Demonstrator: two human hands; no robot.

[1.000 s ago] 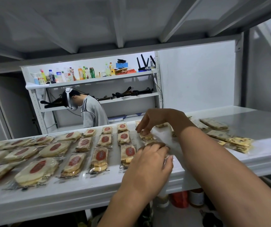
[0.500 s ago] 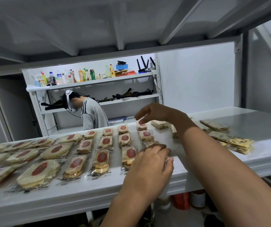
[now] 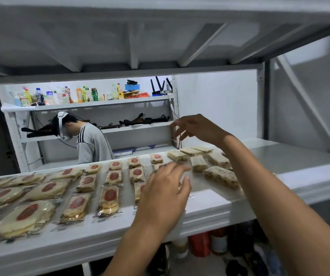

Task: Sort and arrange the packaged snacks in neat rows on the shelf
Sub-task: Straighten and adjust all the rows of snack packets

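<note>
Red-labelled snack packets point(image 3: 111, 198) lie in rows across the left and middle of the white shelf point(image 3: 210, 208). Pale speckled bar packets point(image 3: 219, 176) lie loosely at the right, with more behind them point(image 3: 177, 155). My left hand point(image 3: 166, 196) is at the right end of the rows, its fingers curled round whitish translucent plastic, apparently a bag point(image 3: 179, 224) that hangs past the shelf's front edge. My right hand point(image 3: 198, 128) hovers above the back of the shelf over the bar packets, fingers loosely spread and holding nothing.
The underside of an upper shelf point(image 3: 160, 36) is close overhead. Beyond the shelf stands another person point(image 3: 92, 144) in front of a rack with bottles point(image 3: 60, 96). A red container point(image 3: 200, 244) and jars stand on the floor below.
My right hand has lifted off the packets at the back of the rows and risen to the right, empty. My left hand has stayed in place, still gripping the plastic.
</note>
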